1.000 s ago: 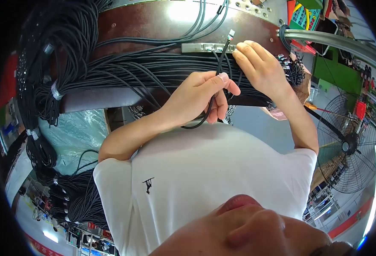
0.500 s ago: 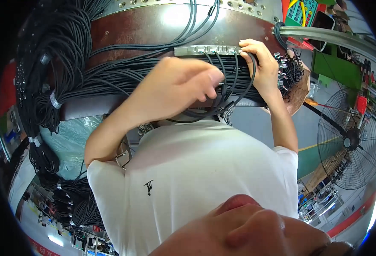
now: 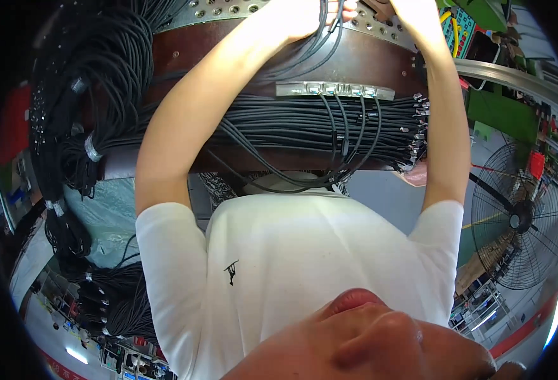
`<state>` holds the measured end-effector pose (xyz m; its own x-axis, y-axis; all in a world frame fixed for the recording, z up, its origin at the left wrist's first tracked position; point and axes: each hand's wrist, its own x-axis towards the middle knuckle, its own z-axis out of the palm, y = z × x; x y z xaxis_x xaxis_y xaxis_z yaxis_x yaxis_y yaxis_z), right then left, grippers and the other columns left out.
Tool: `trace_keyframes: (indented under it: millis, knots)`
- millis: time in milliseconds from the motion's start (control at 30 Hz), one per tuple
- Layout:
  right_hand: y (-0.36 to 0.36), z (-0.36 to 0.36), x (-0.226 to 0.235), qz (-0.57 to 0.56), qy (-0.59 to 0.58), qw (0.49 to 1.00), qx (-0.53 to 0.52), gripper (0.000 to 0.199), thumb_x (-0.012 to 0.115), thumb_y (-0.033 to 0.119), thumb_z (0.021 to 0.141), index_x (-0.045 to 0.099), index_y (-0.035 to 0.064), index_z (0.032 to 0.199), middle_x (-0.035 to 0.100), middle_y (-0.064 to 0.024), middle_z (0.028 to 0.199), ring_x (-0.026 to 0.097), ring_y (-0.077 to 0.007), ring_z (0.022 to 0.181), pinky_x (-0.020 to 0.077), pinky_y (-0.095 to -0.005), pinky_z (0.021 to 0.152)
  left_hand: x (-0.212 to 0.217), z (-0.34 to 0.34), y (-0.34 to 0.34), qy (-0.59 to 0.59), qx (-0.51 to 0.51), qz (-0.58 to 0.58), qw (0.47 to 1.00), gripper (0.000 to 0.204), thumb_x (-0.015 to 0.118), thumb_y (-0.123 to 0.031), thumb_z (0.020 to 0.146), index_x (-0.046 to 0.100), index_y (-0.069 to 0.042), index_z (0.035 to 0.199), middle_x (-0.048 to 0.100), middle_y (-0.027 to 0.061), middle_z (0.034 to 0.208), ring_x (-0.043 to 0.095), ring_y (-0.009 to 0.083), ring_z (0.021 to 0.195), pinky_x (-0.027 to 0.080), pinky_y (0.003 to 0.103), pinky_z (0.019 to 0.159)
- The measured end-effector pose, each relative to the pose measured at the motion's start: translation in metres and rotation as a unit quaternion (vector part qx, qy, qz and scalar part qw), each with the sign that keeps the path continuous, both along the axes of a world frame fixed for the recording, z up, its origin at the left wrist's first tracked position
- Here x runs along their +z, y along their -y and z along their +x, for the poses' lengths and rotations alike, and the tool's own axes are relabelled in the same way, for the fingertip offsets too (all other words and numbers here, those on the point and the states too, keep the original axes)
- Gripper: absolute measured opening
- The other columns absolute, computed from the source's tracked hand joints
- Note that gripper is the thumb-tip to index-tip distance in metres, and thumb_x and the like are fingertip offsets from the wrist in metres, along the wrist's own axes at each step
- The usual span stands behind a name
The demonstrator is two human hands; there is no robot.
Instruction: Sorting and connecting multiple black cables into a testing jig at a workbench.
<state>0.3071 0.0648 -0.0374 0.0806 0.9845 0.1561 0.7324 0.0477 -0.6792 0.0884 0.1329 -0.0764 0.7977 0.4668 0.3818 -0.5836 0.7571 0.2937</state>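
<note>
My left hand [image 3: 307, 18] is at the upper edge, partly cut off and overexposed. Its fingers are curled around several black cables [image 3: 324, 39] that run up out of the picture. Top right, my right hand [image 3: 412, 5] is mostly beyond the upper edge, so its fingers are hidden. Below both hands lies a metal bar fixture [image 3: 281, 90] with slots, and connector ends of several cables sit in it. From it, short black leads [image 3: 347, 126] hang toward me over a thick bundle of black cables [image 3: 272, 120] with metal-tipped ends at the right.
A perforated metal strip [image 3: 380, 28] crosses the far side of the brown work surface [image 3: 380, 58]. Large tied cable bundles [image 3: 117, 57] hang at the left. To the right are a curved metal rail [image 3: 507, 75] and a black fan [image 3: 513, 218]. A green plastic sheet [image 3: 111, 212] lies lower left.
Both hands have moved up and away from me. The left came from over the leads to the far cables; the right left the bar's right end. The bar now shows uncovered.
</note>
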Motion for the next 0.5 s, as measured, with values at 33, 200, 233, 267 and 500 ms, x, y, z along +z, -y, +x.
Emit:
trace_keyframes:
  millis: [33,200,233,267,500]
  knots:
    - [-0.04,0.017,-0.014,-0.04,-0.212,0.976,0.008,0.028,0.063,0.022,0.088,0.063,0.0003,0.107,0.064,-0.0132,0.1,0.061,-0.0235,0.094,0.0479,-0.0349,0.081,0.009,-0.006,-0.003,0.115,-0.105,0.002,0.988,0.029,0.038,-0.019,0.102,0.05,-0.001,0.119,0.058,0.0094,0.103,0.057,0.0185,0.094,0.051,0.031,0.081]
    - [-0.083,0.021,-0.032,-0.024,-0.286,0.957,-0.044,0.028,0.062,0.026,0.09,0.065,0.0005,0.102,0.067,-0.0152,0.09,0.063,-0.0255,0.08,0.0504,-0.035,0.071,0.064,-0.022,0.032,-0.276,0.133,-0.15,0.94,0.03,0.034,-0.02,0.104,0.05,0.001,0.119,0.056,0.0116,0.11,0.057,0.0177,0.095,0.052,0.028,0.08]
    - [-0.083,0.013,-0.029,-0.008,-0.241,0.968,-0.064,0.028,0.062,0.026,0.09,0.065,0.0008,0.102,0.067,-0.0147,0.089,0.064,-0.0249,0.08,0.0507,-0.0342,0.071,0.061,-0.029,0.038,-0.299,0.107,-0.135,0.939,0.032,0.037,-0.022,0.103,0.052,0.002,0.117,0.058,0.0113,0.105,0.058,0.0168,0.091,0.052,0.028,0.078]
    - [-0.081,0.005,-0.027,0.008,-0.194,0.977,-0.086,0.027,0.063,0.025,0.09,0.065,0.0011,0.101,0.067,-0.0142,0.089,0.064,-0.0244,0.079,0.0509,-0.0334,0.071,0.054,-0.035,0.044,-0.32,0.079,-0.12,0.937,0.033,0.039,-0.023,0.102,0.055,0.003,0.115,0.059,0.0111,0.1,0.059,0.0159,0.086,0.053,0.027,0.076]
    - [0.007,-0.083,-0.005,0.132,0.009,0.991,0.009,0.016,0.06,0.014,0.09,0.066,-0.0008,0.09,0.064,-0.013,0.082,0.061,-0.0217,0.076,0.0479,-0.033,0.067,0.06,-0.064,0.096,-0.376,-0.062,-0.088,0.92,0.029,0.042,-0.029,0.102,0.056,-0.006,0.093,0.035,-0.0072,0.062,0.031,0.0038,0.053,0.029,0.019,0.049]
